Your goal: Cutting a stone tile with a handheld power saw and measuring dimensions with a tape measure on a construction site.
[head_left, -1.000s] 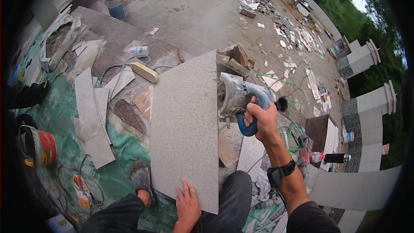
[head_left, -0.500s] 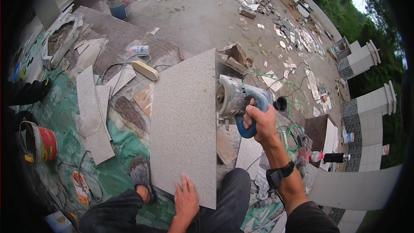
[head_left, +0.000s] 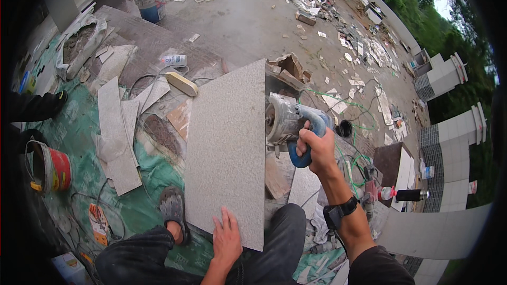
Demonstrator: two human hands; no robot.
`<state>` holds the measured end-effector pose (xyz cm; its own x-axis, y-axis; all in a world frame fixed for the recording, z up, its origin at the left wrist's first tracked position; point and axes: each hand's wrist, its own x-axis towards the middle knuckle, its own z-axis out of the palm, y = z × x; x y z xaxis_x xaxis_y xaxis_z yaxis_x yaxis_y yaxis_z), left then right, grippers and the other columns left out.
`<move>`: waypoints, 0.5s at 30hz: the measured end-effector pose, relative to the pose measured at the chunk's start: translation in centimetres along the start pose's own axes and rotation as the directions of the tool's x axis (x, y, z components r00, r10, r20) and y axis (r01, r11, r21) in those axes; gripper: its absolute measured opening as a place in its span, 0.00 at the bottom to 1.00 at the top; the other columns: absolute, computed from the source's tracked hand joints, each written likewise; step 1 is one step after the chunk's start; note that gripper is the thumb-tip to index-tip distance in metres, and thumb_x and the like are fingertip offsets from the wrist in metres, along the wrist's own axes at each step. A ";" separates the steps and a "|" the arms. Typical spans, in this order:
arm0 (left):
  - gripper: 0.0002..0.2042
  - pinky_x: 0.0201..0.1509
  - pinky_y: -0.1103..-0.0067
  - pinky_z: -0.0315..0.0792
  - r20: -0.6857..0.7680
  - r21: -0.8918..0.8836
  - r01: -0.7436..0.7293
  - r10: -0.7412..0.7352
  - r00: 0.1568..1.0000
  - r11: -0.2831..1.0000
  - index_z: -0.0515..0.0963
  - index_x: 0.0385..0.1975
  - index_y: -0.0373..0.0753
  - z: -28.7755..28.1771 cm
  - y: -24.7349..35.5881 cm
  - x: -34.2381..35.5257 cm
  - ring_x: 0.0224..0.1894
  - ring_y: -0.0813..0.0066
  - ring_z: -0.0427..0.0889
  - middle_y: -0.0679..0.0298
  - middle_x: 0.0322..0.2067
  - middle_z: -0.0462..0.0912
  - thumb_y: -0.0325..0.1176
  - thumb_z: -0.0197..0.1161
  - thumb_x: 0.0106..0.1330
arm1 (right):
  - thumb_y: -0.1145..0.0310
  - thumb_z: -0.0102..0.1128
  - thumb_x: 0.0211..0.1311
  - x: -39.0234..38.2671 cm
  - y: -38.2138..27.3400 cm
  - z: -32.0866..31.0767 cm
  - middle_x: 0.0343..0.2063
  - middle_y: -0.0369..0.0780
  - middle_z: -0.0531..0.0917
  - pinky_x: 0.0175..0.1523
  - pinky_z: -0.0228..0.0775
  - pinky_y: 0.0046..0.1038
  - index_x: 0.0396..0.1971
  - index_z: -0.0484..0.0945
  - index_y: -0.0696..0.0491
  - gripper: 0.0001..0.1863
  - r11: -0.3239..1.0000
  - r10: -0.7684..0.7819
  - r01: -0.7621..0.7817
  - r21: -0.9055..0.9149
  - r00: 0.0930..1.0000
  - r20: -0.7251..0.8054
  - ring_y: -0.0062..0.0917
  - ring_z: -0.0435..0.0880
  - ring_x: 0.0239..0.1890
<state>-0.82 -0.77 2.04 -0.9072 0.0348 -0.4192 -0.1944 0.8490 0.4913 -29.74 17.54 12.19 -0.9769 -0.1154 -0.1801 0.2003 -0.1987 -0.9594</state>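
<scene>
A large speckled pale grey slab (head_left: 224, 142) lies in front of me, its lower end by my knee. My left hand (head_left: 227, 240) rests near its lower edge with fingers spread on the surface. My right hand (head_left: 316, 148) grips the blue handle of a dusty circular cutting saw (head_left: 280, 119) at the slab's right edge; where the blade meets the slab I cannot make out. A cream block-shaped tool (head_left: 180, 83) sits just beyond the slab's upper left.
Offcuts (head_left: 117, 137) and cables lie on green sheeting (head_left: 90, 216) at left, by a red bucket (head_left: 55, 169) and another person's leg (head_left: 37, 105). A blue bucket (head_left: 150, 10) stands at back; rubble (head_left: 359, 42) is strewn upper right. Block pillars (head_left: 451, 158) line the right.
My left hand and the slab's lower edge appear slightly higher in the view than a second ago. My right hand and the saw have barely moved.
</scene>
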 end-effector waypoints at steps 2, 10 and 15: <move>0.42 0.64 0.51 0.71 -0.004 0.010 -0.001 0.001 1.000 1.000 0.53 0.70 0.22 0.1 0.0 0.0 0.67 0.22 0.61 0.36 0.74 0.49 0.21 0.65 0.55 | 0.78 0.62 0.59 -0.2 0.0 0.0 0.18 0.35 0.73 0.19 0.66 0.26 0.36 0.71 0.54 0.09 1.000 0.000 0.000 0.000 1.000 -0.002 0.19 0.72 0.14; 0.41 0.64 0.50 0.71 -0.013 0.001 -0.012 0.012 1.000 1.000 0.53 0.70 0.22 0.1 0.0 0.0 0.67 0.21 0.61 0.35 0.74 0.49 0.21 0.64 0.56 | 0.78 0.61 0.60 -1.0 0.2 -0.2 0.19 0.35 0.74 0.19 0.67 0.26 0.37 0.70 0.55 0.09 1.000 0.003 -0.003 -0.010 1.000 0.010 0.20 0.72 0.15; 0.41 0.64 0.51 0.71 -0.015 0.006 -0.010 0.010 1.000 1.000 0.53 0.70 0.22 0.1 0.0 0.0 0.67 0.22 0.61 0.35 0.74 0.49 0.21 0.64 0.56 | 0.79 0.61 0.60 -1.8 0.5 -0.3 0.19 0.36 0.74 0.19 0.67 0.27 0.37 0.70 0.55 0.09 1.000 0.012 -0.012 -0.004 1.000 0.002 0.20 0.72 0.15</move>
<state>-0.75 -0.72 2.01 -0.9149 0.0355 -0.4022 -0.1828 0.8518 0.4910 -27.94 17.99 11.99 -0.9742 -0.1197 -0.1914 0.2119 -0.1931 -0.9580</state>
